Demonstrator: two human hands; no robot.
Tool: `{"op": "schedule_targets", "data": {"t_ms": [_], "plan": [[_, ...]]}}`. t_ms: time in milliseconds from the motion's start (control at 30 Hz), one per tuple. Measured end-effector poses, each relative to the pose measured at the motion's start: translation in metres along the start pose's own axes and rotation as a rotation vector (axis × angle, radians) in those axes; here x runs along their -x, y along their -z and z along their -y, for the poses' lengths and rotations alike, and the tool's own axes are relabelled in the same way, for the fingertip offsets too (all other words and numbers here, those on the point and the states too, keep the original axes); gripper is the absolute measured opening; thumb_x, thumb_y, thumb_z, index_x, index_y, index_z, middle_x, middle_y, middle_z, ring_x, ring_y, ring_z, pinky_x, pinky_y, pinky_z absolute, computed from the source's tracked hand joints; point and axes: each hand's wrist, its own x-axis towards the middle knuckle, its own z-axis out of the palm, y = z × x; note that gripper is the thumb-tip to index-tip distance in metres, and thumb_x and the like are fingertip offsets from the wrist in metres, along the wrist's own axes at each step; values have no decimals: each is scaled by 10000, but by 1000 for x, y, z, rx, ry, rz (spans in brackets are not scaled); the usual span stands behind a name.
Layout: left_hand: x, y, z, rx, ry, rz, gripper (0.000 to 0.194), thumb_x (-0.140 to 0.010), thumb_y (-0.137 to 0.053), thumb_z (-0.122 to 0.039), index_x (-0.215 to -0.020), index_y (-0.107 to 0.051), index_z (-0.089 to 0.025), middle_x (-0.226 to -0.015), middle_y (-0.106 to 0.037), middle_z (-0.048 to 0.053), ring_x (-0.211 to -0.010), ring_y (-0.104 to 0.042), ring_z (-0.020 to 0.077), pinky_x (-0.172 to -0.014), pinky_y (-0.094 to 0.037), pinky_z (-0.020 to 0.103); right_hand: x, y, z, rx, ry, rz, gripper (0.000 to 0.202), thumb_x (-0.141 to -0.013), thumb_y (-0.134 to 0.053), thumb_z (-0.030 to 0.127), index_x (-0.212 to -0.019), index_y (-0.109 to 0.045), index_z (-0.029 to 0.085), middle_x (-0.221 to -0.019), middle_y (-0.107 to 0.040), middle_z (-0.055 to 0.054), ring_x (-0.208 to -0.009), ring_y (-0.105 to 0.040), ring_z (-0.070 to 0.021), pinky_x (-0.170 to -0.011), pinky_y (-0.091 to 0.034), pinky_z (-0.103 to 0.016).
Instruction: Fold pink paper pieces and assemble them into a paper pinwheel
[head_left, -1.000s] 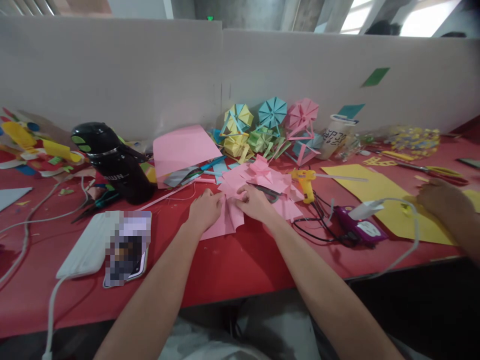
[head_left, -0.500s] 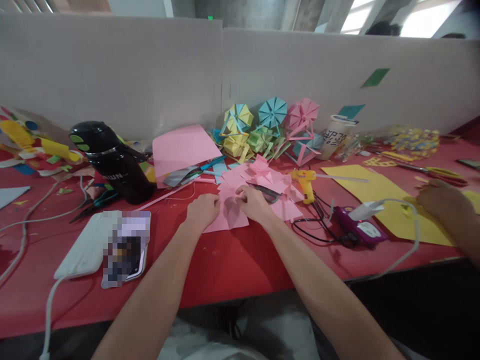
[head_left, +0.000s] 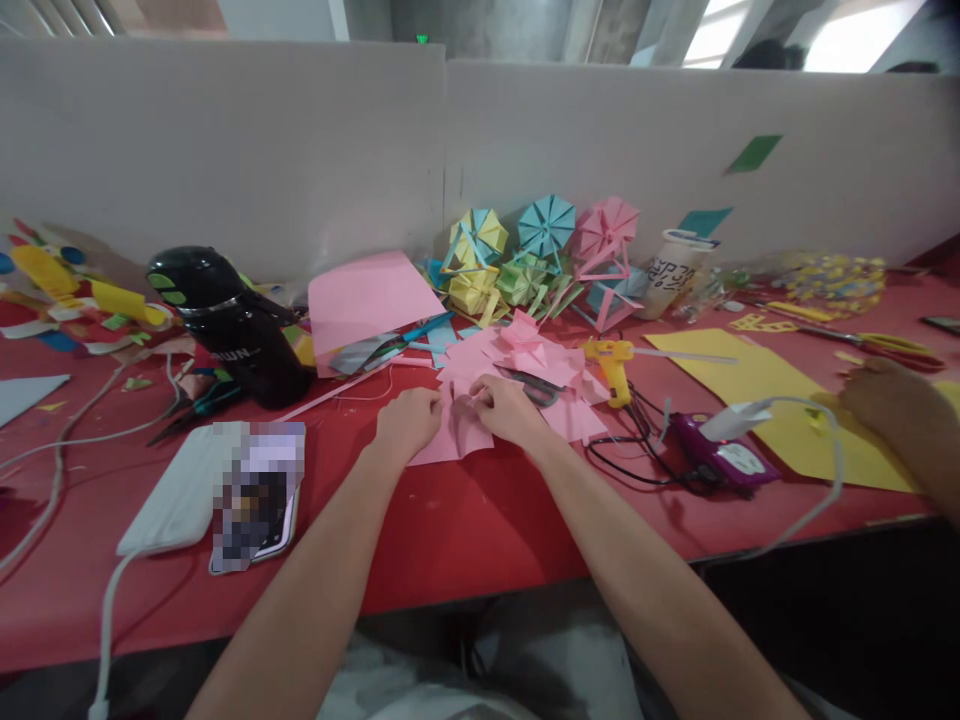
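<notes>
Both of my hands are at a heap of pink paper pieces (head_left: pixel 570 415) in the middle of the red table. My left hand (head_left: pixel 409 422) is closed in a pinch at the left edge of a pink paper piece (head_left: pixel 469 438). Facing it, my right hand (head_left: pixel 508 405) pinches at the same piece, which bends up a little between the two. The fingertips partly hide the paper. Just past my right hand, dark-handled scissors (head_left: pixel 536 385) lie among the pink pieces.
Behind the heap stand several folded paper umbrellas (head_left: pixel 546 225). To the right are a yellow glue gun (head_left: pixel 613 368), a purple power strip (head_left: pixel 724 455), yellow paper (head_left: pixel 787 420) and another person's hand (head_left: pixel 881 395). A black bottle (head_left: pixel 244 340), a white power bank (head_left: pixel 180 490) and a phone (head_left: pixel 281 520) lie left.
My hands stay almost in place, with the pink paper between them bent slightly more. The view has shifted a little.
</notes>
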Motion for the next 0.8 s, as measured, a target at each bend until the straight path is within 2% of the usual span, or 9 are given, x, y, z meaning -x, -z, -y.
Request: {"op": "schedule_targets", "data": {"t_ms": [133,233,333,433,633,800], "plan": [[0,-3,0,-7,12,-28,333,-926,-395,-367,-945,-710,-262,-1046,-721,84,-958,-666,279,-765,-491,374,2,2,-1,-63,7,-77,183,-806,-636,288,-949,-595,181,-647,-609,17,-640,-551,-145,-618,-367,-252],[-2,-4,0,-33,43,-81,295,-916,-411,-334,-940,-696,-260,-1037,-716,72,-949,-667,265,-754,-495,360,5,4,-2,-172,19,-76,254,-784,-651,347,-966,-560,195,-606,-577,50,-586,-528,-133,-606,-367,-250],[-2,0,0,-51,72,-129,313,-929,-398,-359,-980,-691,-262,-1076,-701,75,-976,-660,263,-771,-501,363,4,2,-3,-234,21,-45,201,-781,-614,268,-956,-537,207,-608,-583,55,-561,-517,-127,-588,-366,-245],[-1,3,0,-61,62,-146,355,-942,-368,-389,-975,-699,-264,-1064,-703,71,-988,-659,272,-778,-508,375,3,-1,-4,-218,42,-73,143,-786,-565,198,-925,-532,207,-624,-584,46,-576,-526,-130,-597,-370,-245],[-2,2,1,-59,41,-58,349,-906,-426,-411,-1020,-725,-269,-1109,-712,78,-1005,-664,301,-815,-520,425,1,-4,-3,-141,48,-130,62,-830,-547,212,-891,-544,201,-638,-585,30,-641,-563,-150,-618,-371,-251],[-4,1,2,-40,56,-41,356,-897,-431,-399,-1034,-732,-268,-1128,-713,83,-1021,-664,315,-838,-519,453,2,-5,-2,-60,47,-110,139,-800,-540,123,-909,-562,205,-630,-591,24,-720,-580,-167,-657,-377,-254]]}}
